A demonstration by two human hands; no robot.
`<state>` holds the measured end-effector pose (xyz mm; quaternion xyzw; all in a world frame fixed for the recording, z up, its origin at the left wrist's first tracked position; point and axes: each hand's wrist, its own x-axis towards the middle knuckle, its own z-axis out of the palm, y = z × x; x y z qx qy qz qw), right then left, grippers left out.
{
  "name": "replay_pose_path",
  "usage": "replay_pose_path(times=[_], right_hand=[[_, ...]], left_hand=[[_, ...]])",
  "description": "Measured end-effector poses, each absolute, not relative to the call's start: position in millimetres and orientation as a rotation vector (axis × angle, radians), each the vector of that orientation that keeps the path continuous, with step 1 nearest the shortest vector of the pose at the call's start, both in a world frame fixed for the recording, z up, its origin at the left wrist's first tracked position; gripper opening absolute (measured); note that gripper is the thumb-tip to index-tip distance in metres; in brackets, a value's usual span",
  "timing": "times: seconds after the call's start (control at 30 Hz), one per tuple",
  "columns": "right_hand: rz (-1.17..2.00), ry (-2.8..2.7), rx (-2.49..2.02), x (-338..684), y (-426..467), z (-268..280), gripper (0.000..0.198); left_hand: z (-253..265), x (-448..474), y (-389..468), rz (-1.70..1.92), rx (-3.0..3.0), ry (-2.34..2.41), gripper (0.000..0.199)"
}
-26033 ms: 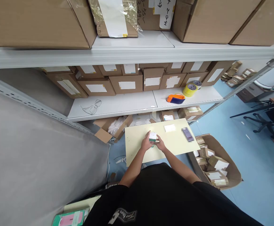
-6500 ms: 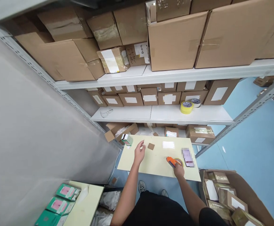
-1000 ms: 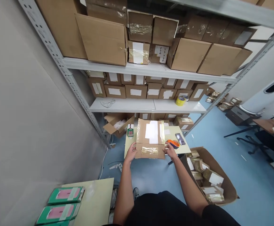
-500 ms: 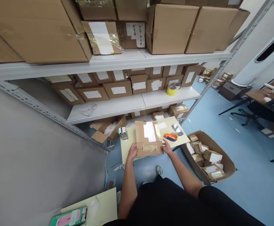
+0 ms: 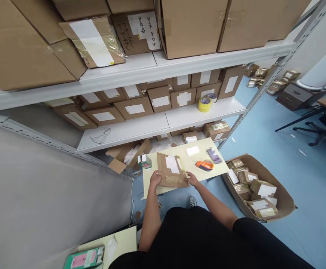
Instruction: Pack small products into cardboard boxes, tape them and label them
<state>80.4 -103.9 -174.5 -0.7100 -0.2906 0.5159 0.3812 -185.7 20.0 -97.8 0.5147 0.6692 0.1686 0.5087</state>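
A flat piece of cardboard (image 5: 165, 181), with white labels and clear tape on it, is held over the pale yellow table (image 5: 163, 191). My left hand (image 5: 155, 179) grips its left edge, and my right hand (image 5: 191, 179) pinches the right edge. The fingers beneath the cardboard are hidden. On the table to the right lies an orange tape dispenser (image 5: 205, 165). Behind it is a blurred-out purple item (image 5: 214, 155), with a white paper (image 5: 192, 150) to its left. A small green and white box (image 5: 144, 161) stands left of the cardboard.
Metal shelves (image 5: 140, 129) full of cardboard boxes rise ahead, with yellow tape rolls (image 5: 205, 105) on the middle one. A big open carton (image 5: 286, 209) of parcels sits on the floor to the right. An open box (image 5: 118, 165) stands behind the table's left corner.
Both hands have shifted slightly left with the cardboard, which now bends more along its fold. The white paper at the back of the table is more uncovered. The camera view has tilted.
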Motion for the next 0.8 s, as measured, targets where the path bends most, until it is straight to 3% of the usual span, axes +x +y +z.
replay_pose_path(times=[0.23, 0.5, 0.8], right_hand=[[1.309, -1.17, -1.717, 76.3, -89.6, -162.2, 0.071], [1.202, -1.429, -1.496, 76.5, -90.1, -144.5, 0.093], [1.039, -1.139, -1.651, 91.0, -85.4, -150.5, 0.068]], left_hand=[[-68.3, -150.0, 25.0, 0.471, 1.281, 1.837, 0.066], [-59.4, -107.9, 17.6, 0.548, 1.289, 1.767, 0.061], [-83.3, -67.4, -15.5, 0.678, 0.935, 1.376, 0.055]])
